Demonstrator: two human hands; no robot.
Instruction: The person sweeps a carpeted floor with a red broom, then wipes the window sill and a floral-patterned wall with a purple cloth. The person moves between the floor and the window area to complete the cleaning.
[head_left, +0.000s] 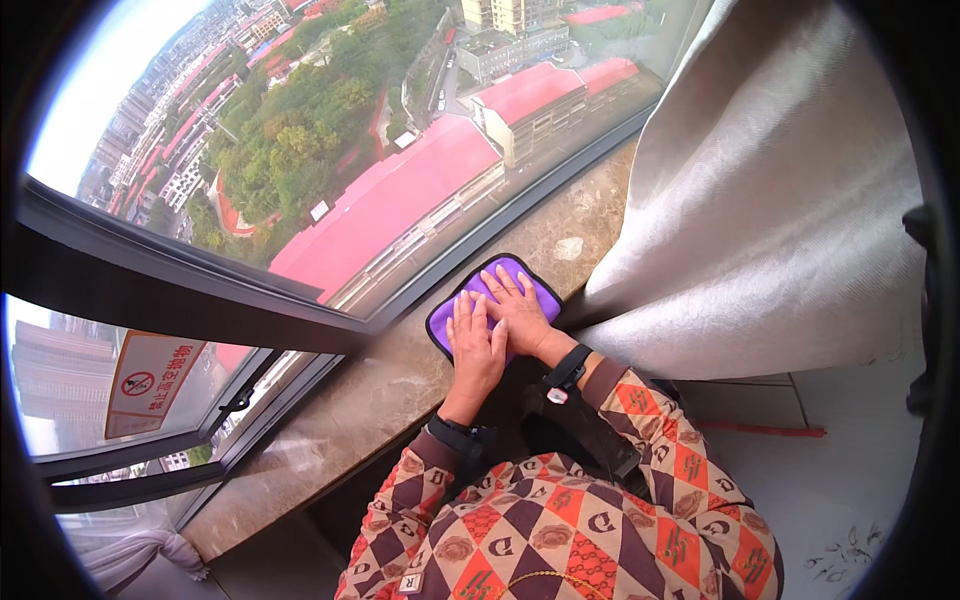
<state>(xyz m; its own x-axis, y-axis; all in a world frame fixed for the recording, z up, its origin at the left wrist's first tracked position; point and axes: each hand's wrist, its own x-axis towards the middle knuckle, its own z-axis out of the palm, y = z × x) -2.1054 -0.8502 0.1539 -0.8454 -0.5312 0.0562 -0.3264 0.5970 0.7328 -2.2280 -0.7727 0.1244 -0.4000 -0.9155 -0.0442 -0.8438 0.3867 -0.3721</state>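
Observation:
A purple cloth (462, 318) with a black border lies flat on the brown marble windowsill (375, 385). Both my hands rest on top of it, palms down. My left hand (475, 350) has its fingers stretched forward over the cloth's near left part. Just to its right, my right hand (520, 312) lies with fingers spread across the cloth's middle, and the two hands touch or slightly overlap. Each wrist wears a dark band. The cloth's underside and what lies beneath my palms are hidden.
A large window pane (330, 130) in a dark frame (200, 270) rises behind the sill. To the left is another window section with a warning sticker (155, 385) and a handle (237, 402). A pale curtain (770, 200) hangs close on the right; a tied-back curtain (150, 560) is at lower left.

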